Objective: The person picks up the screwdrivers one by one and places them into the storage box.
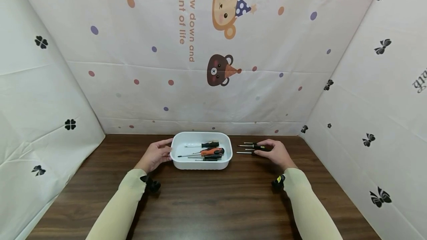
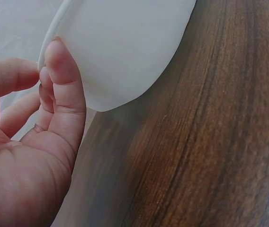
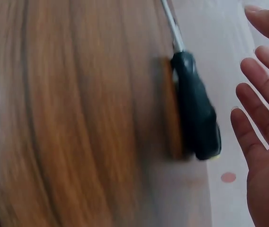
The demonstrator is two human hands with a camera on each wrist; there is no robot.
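Observation:
A white plastic tray (image 1: 200, 165) stands at the back of the table with several screwdrivers in it, one with an orange and black handle (image 1: 212, 152). At its left end my left hand (image 1: 157, 155) holds the rim; close up in the left wrist view, thumb and bent fingers meet the tray's edge (image 2: 120, 52). Right of the tray, several thin screwdrivers (image 1: 245, 152) lie side by side, shafts pointing left. My right hand (image 1: 275, 154) hovers over their handles, partly hiding them. The right wrist view shows its fingers (image 3: 257, 113) spread beside a black-handled screwdriver (image 3: 196, 106), apart from it.
The dark wooden table (image 1: 213, 203) meets a white printed cloth (image 1: 186, 95) behind the tray. White cloth walls (image 1: 360, 114) also close off the left and right sides.

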